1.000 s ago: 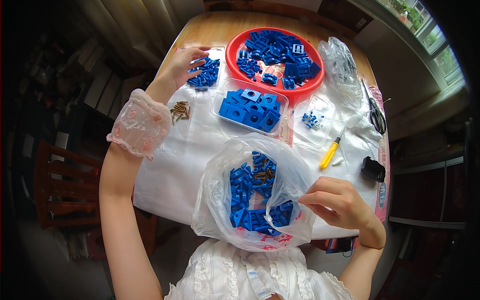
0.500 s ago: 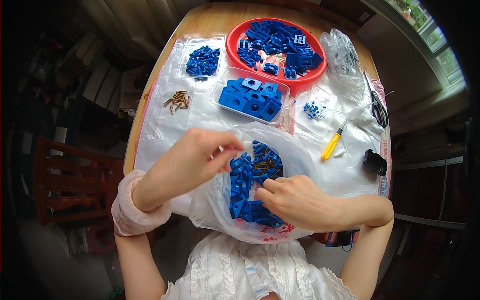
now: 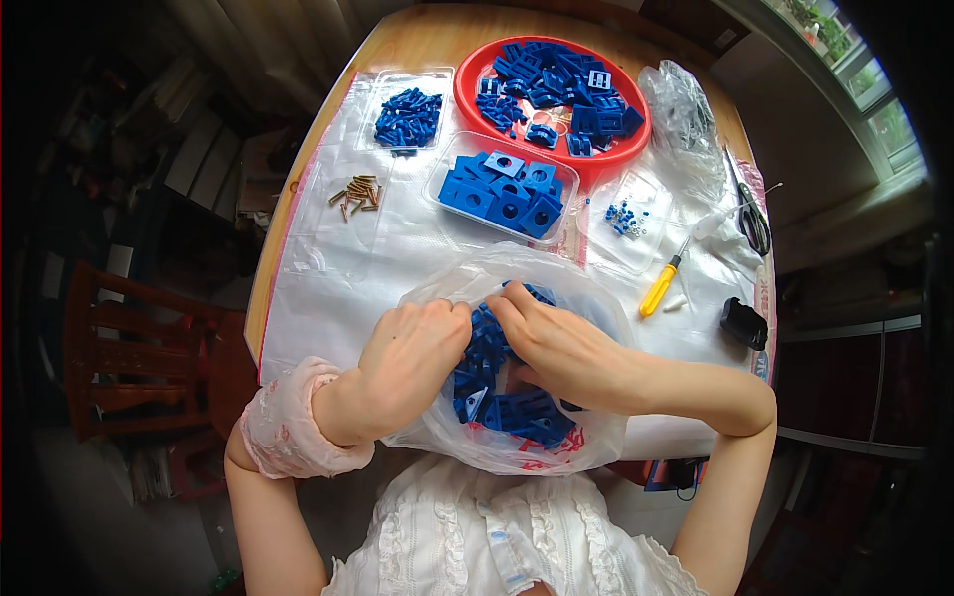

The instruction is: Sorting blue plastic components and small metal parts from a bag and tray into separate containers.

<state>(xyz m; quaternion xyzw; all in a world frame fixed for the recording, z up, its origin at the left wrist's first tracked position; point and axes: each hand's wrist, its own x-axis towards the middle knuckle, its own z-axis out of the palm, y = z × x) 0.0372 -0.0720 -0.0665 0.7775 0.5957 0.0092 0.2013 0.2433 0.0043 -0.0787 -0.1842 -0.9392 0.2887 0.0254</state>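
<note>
Over a translucent white plastic bag (image 3: 606, 417) with its mouth spread wide, my two hands work side by side. Inside the bag lie many blue plastic parts (image 3: 522, 415), some wedge-shaped. My left hand (image 3: 407, 358) is at the bag's left side with its fingers curled in a pinch; what they hold, if anything, is hidden. My right hand (image 3: 561, 348) reaches across the bag's middle, fingertips bent together close to my left ones. Whatever lies in that grip does not show. The back of the right hand covers part of the bag's contents.
Behind the bag stand a clear box of blue square plates (image 3: 477, 204), a red basin (image 3: 644, 129) of blue parts and a tray of small blue pieces (image 3: 407, 117). Brass-coloured screws (image 3: 356, 195) lie left. At right are a yellow-handled screwdriver (image 3: 659, 290), scissors (image 3: 755, 228) and a black object (image 3: 743, 323).
My left hand has come down and nearer to me, onto the bag's left side. My right hand has moved farther forward over the bag, covering the screws that showed in it.
</note>
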